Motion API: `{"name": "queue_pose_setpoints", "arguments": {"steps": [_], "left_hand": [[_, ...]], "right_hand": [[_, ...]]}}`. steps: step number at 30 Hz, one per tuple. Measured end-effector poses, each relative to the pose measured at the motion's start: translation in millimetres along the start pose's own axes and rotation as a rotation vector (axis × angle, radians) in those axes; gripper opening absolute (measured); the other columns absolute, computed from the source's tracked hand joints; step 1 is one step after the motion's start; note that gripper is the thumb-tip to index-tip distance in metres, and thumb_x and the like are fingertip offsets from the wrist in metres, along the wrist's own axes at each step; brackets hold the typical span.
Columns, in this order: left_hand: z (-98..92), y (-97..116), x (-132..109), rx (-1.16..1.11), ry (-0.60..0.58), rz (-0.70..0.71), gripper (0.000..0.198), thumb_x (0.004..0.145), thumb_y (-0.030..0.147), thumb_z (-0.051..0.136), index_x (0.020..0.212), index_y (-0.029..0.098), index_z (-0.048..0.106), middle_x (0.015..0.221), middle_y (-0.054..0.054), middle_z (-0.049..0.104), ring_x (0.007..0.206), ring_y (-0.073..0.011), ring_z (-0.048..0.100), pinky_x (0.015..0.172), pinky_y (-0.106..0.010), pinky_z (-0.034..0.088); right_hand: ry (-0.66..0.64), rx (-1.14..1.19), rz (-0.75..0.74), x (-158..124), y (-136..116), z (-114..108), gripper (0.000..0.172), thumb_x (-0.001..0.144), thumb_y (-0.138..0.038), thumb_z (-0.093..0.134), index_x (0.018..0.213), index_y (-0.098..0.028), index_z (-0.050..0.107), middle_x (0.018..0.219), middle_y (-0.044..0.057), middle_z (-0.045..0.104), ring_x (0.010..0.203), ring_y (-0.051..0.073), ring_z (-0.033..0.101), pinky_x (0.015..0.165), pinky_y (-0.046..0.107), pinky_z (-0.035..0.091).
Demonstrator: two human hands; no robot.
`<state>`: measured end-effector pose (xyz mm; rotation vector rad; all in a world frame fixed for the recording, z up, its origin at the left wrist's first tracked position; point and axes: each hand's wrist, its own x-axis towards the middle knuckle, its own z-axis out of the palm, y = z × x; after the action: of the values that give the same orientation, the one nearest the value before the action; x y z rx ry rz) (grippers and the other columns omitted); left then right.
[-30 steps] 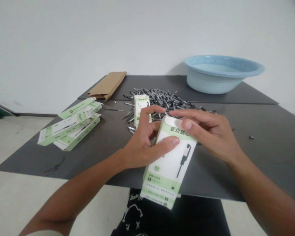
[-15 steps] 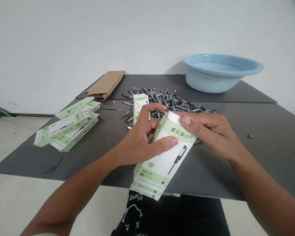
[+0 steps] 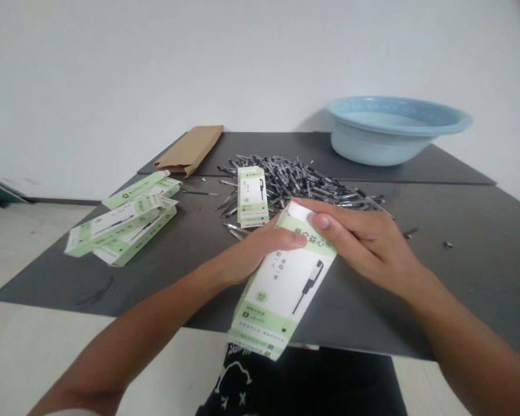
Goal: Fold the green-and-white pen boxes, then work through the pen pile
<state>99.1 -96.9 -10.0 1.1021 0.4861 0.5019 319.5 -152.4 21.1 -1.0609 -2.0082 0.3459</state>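
Observation:
Tilted between my hands is a green and white cardboard pen box (image 3: 286,283), with a pen printed on its front. My left hand (image 3: 260,245) grips its upper left side, thumb across the front and the other fingers hidden behind. At the top end, my right hand (image 3: 359,242) pinches the box by its white flap, thumb in front. Just beyond my left hand, a second pen box (image 3: 252,193) lies against a heap of black and clear pens (image 3: 294,176).
Several more pen boxes (image 3: 121,219) lie stacked at the left of the dark table (image 3: 156,297). A brown paper packet (image 3: 190,147) is at the back left. A light blue basin (image 3: 381,141) stands at the back right. Small loose pieces (image 3: 448,244) lie on the right.
My left fingers have gone from raised above the box's top edge to behind it, and the left thumb has slid up the front. The box in hand has shifted slightly left and down.

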Motion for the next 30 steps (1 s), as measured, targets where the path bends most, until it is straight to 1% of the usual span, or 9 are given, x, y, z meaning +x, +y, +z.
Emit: {"name": "queue_pose_setpoints", "arguments": {"steps": [2, 5, 7, 9, 14, 19, 22, 26, 30], "left_hand": [[1.0, -7, 4, -0.151, -0.132, -0.072, 0.057, 0.082, 0.057, 0.084, 0.113, 0.010, 0.074, 0.096, -0.014, 0.080, 0.080, -0.0228, 0.076, 0.073, -0.031, 0.061], [2.5, -9, 6, -0.348, -0.316, -0.130, 0.065, 0.083, 0.058, 0.084, 0.129, 0.014, 0.073, 0.120, -0.016, 0.079, 0.107, -0.0334, 0.078, 0.096, -0.047, 0.062], [2.7, -6, 5, -0.414, -0.406, -0.144, 0.068, 0.083, 0.060, 0.084, 0.133, 0.015, 0.072, 0.129, -0.016, 0.076, 0.114, -0.0356, 0.076, 0.101, -0.049, 0.060], [2.2, -3, 2, -0.408, -0.449, -0.147, 0.069, 0.084, 0.065, 0.081, 0.129, 0.012, 0.074, 0.125, -0.016, 0.076, 0.107, -0.0320, 0.077, 0.094, -0.042, 0.062], [0.7, -1, -3, -0.290, -0.431, -0.154, 0.077, 0.087, 0.077, 0.069, 0.118, 0.007, 0.076, 0.095, -0.015, 0.077, 0.081, -0.0247, 0.074, 0.071, -0.031, 0.057], [0.9, -3, -2, -0.266, -0.386, -0.127, 0.072, 0.088, 0.076, 0.067, 0.115, 0.009, 0.075, 0.095, -0.014, 0.075, 0.075, -0.0234, 0.074, 0.065, -0.031, 0.057], [-1.7, 0, 1, -0.245, -0.390, -0.138, 0.065, 0.087, 0.070, 0.072, 0.110, 0.009, 0.076, 0.097, -0.013, 0.075, 0.074, -0.0217, 0.073, 0.065, -0.031, 0.058], [-8.0, 2, 3, -0.211, -0.385, -0.202, 0.055, 0.083, 0.057, 0.076, 0.108, 0.008, 0.076, 0.096, -0.012, 0.076, 0.071, -0.0205, 0.073, 0.059, -0.028, 0.055], [-11.9, 3, 2, -0.162, -0.383, -0.263, 0.056, 0.079, 0.055, 0.075, 0.108, 0.007, 0.077, 0.089, -0.012, 0.077, 0.070, -0.0209, 0.073, 0.058, -0.027, 0.053]], "right_hand": [[0.009, -0.001, 0.024, 0, -1, 2, 0.037, 0.110, -0.037, 0.058, 0.141, -0.028, 0.076, 0.077, -0.003, 0.079, 0.049, 0.008, 0.056, 0.047, 0.024, 0.043], [0.059, 0.020, 0.071, -1, 1, 4, 0.036, 0.110, -0.038, 0.059, 0.140, -0.031, 0.077, 0.065, -0.006, 0.072, 0.046, 0.009, 0.052, 0.045, 0.024, 0.041], [0.126, 0.024, 0.101, -2, 2, 4, 0.035, 0.110, -0.039, 0.060, 0.140, -0.033, 0.077, 0.074, -0.004, 0.076, 0.053, 0.011, 0.058, 0.049, 0.025, 0.044], [0.177, 0.017, 0.091, -2, 4, 4, 0.034, 0.109, -0.038, 0.062, 0.140, -0.036, 0.077, 0.085, -0.001, 0.081, 0.064, 0.013, 0.065, 0.055, 0.028, 0.049], [0.182, 0.002, -0.025, 1, 6, 1, 0.035, 0.107, -0.036, 0.064, 0.140, -0.036, 0.077, 0.085, 0.001, 0.080, 0.066, 0.016, 0.066, 0.061, 0.034, 0.052], [0.181, -0.026, -0.060, 1, 7, 2, 0.037, 0.106, -0.034, 0.065, 0.142, -0.034, 0.076, 0.089, 0.002, 0.082, 0.065, 0.016, 0.066, 0.058, 0.033, 0.051], [0.179, -0.001, 0.027, 0, 5, 2, 0.035, 0.103, -0.037, 0.071, 0.137, -0.033, 0.079, 0.088, 0.002, 0.083, 0.061, 0.015, 0.064, 0.054, 0.031, 0.049], [0.151, 0.214, 0.271, 1, 2, 4, 0.031, 0.101, -0.044, 0.073, 0.127, -0.031, 0.083, 0.082, 0.001, 0.081, 0.059, 0.014, 0.064, 0.051, 0.027, 0.050], [0.045, 0.240, 0.310, 2, -1, 6, 0.037, 0.108, -0.048, 0.061, 0.140, -0.034, 0.077, 0.088, 0.000, 0.080, 0.067, 0.012, 0.066, 0.056, 0.024, 0.050]]}}
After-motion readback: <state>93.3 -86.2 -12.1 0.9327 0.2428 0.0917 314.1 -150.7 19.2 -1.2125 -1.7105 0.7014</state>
